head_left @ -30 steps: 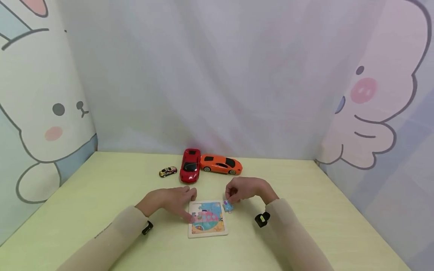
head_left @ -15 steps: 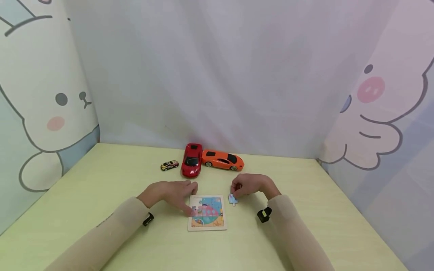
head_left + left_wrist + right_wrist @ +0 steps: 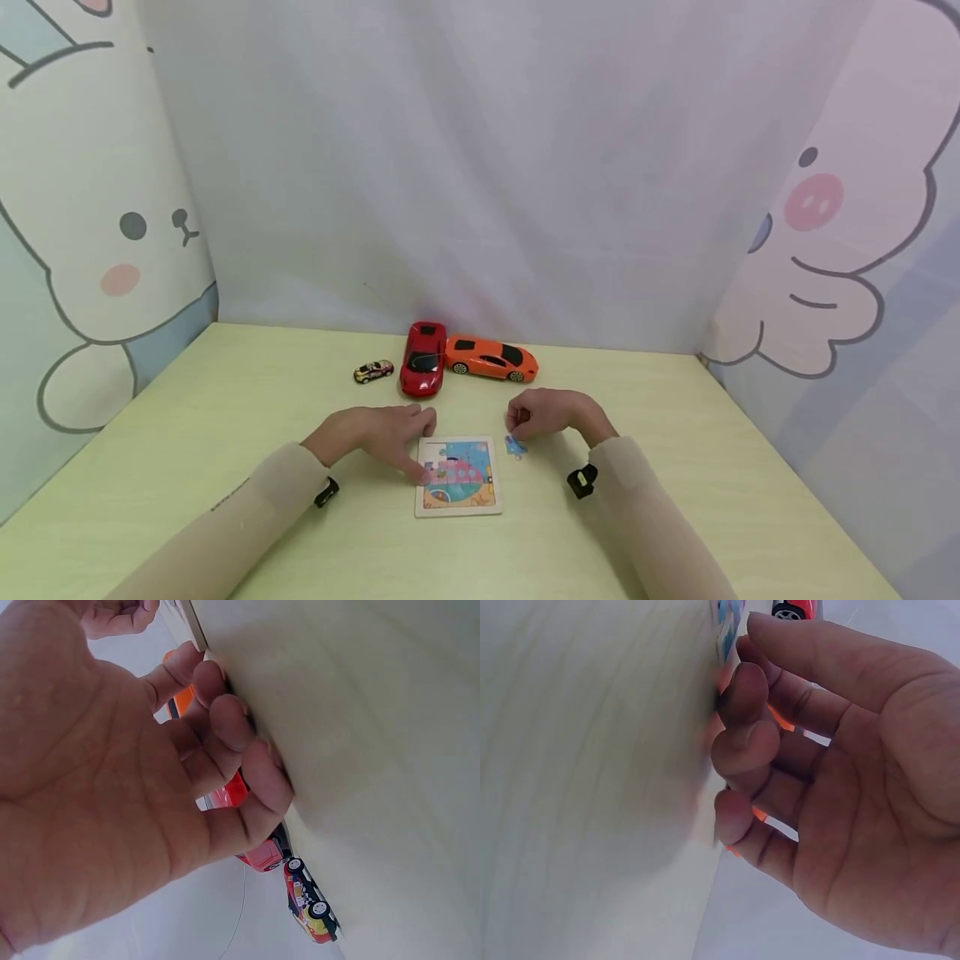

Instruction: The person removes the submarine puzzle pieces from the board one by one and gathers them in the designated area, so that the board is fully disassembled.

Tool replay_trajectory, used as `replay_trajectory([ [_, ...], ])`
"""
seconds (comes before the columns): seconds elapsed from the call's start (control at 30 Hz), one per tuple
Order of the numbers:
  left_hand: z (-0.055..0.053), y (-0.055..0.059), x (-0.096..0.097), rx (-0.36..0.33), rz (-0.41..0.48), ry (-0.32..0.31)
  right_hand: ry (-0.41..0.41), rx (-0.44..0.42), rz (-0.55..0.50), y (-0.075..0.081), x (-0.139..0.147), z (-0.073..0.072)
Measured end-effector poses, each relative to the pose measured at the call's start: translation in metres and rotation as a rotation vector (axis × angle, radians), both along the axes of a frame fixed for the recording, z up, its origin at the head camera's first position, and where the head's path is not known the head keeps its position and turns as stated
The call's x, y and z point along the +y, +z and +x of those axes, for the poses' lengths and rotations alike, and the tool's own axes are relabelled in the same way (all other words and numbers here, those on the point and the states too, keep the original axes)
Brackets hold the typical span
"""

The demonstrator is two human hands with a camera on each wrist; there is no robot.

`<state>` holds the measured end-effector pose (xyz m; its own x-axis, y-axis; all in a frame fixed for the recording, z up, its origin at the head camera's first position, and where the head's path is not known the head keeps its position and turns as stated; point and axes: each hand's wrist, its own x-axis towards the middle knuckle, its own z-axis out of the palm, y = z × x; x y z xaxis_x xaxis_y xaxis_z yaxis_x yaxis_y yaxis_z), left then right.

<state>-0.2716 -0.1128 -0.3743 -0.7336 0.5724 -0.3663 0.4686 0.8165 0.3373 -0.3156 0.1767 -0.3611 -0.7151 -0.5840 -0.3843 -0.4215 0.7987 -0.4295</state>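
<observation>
A small square jigsaw puzzle (image 3: pixel 459 492) in a pale wooden frame lies on the table, showing a pink and blue picture with bare wood at its upper left. My left hand (image 3: pixel 378 435) rests beside it, thumb on the left edge and the bent fingertips (image 3: pixel 266 776) on the tabletop. Just right of the frame, a blue puzzle piece (image 3: pixel 515 447) sits at the thumb and index tips of my right hand (image 3: pixel 551 412), which pinch it. The right wrist view shows only part of the piece (image 3: pixel 726 634), past the thumb; its contact with the fingers is partly hidden.
Behind the puzzle stand a red toy car (image 3: pixel 423 360), an orange toy car (image 3: pixel 491 359) touching it, and a small patterned toy car (image 3: pixel 373 372) to the left. A pale curtain (image 3: pixel 465 167) closes off the back of the yellowish table (image 3: pixel 480 558).
My right hand has shifted slightly right, away from the frame, and the blue piece has turned at its fingertips. My left hand has kept its place by the puzzle. The head view has tilted slightly.
</observation>
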Motion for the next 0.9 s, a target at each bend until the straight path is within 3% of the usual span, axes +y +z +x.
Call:
replay_trajectory([
  [0.3,0.001,0.002,-0.001,0.006,-0.001,0.001,0.029,0.03,-0.027,0.005,-0.009,0.005],
  [0.57,0.0,-0.002,0.002,0.007,0.006,0.001,0.06,0.117,0.073,0.009,-0.025,0.018],
  [0.9,0.002,-0.001,0.0,0.025,-0.009,0.004,0.102,0.091,0.063,0.009,-0.052,0.036],
])
